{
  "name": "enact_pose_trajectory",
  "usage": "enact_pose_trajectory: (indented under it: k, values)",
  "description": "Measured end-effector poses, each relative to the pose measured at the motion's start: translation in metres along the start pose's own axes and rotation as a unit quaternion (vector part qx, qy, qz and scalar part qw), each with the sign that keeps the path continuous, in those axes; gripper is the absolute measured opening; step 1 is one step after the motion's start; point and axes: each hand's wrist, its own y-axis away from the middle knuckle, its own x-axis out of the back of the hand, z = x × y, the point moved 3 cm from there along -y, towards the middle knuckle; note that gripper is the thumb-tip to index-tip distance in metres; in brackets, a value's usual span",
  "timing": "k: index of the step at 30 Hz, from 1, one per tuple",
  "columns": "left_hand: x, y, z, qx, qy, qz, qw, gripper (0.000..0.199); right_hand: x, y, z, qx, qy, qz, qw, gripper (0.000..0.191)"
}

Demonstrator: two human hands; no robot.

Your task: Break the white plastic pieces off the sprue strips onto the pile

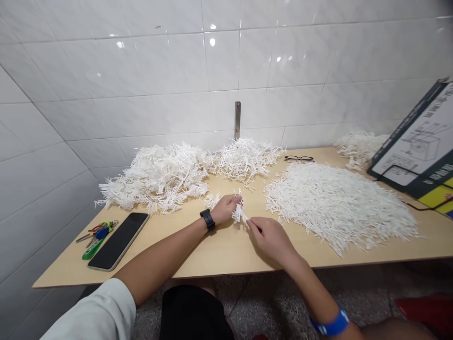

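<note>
My left hand (228, 209), with a black watch on its wrist, is closed around a small clump of thin white branched plastic pieces (239, 213). Fingers of my right hand (271, 236) pinch the clump's lower right end. Behind my hands lie a large tangled heap of similar white branched pieces (166, 177) and a smaller heap (244, 160) joining it. To the right spreads a wide, flatter pile of loose short white sticks (339, 203). A few white pieces (211, 200) sit just beside my left hand.
On the wooden board (198, 259), a phone (119, 241) and a bunch of keys (99, 233) lie at left. Glasses (299, 159) rest near the tiled wall (170, 75). At right a printed box (421, 146) leans by another white pile (361, 146). A metal bracket (237, 120) is on the wall.
</note>
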Motion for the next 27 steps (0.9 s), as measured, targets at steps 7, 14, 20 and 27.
enact_pose_trajectory:
  k: [7, 14, 20, 27]
  values:
    - [-0.003, -0.003, -0.003, -0.001, 0.048, -0.004, 0.999, 0.055, 0.024, 0.017, 0.035, -0.068, 0.087, 0.079, 0.991, 0.027]
    - [-0.006, 0.003, 0.003, -0.023, 0.043, -0.039, 0.998, 0.062, 0.021, -0.014, 0.046, -0.106, 0.152, 0.147, 0.972, 0.027]
    - [-0.005, 0.003, 0.007, -0.028, 0.048, -0.044, 0.997, 0.063, -0.008, -0.015, 0.017, -0.035, -0.126, -0.005, 0.991, 0.039]
    - [0.002, -0.004, -0.007, 0.057, 0.144, 0.033, 0.987, 0.055, 0.016, 0.015, 0.028, -0.029, -0.062, 0.030, 0.997, 0.036]
